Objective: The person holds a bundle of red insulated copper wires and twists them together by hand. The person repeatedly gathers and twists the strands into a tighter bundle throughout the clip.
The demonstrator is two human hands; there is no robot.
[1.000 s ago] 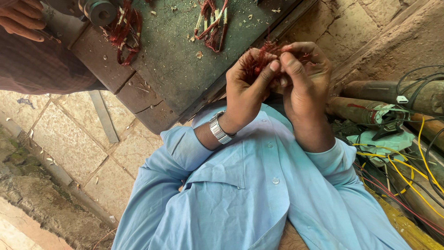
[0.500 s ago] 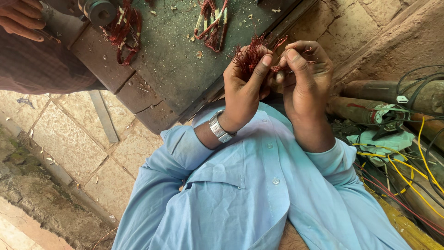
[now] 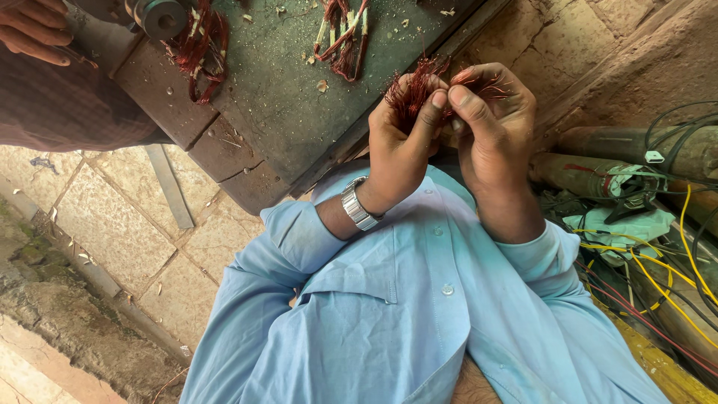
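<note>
We see two hands held up close together over the edge of a dark green metal table (image 3: 299, 97). The left hand (image 3: 400, 146) has a silver metal wristwatch (image 3: 357, 206) on its wrist. Its fingers are curled tight around a bunch of thin red copper wire (image 3: 411, 93), and the thumb presses on the bunch. The right hand (image 3: 493, 142) is just beside it, touching it. Its fingers are bent in too, and they pinch the other part of the same red wire, whose loose ends stick out past the fingertips. So the wire sits between both hands, up in the air just above the table's edge.

On the table lie two more tangles of red wire, one near a round grey metal part (image 3: 161, 16) and one with pale sticks (image 3: 344, 37) in it. Another person's hand (image 3: 34, 30) rests at the top left corner. Yellow cables (image 3: 658, 262) lie on the right.
</note>
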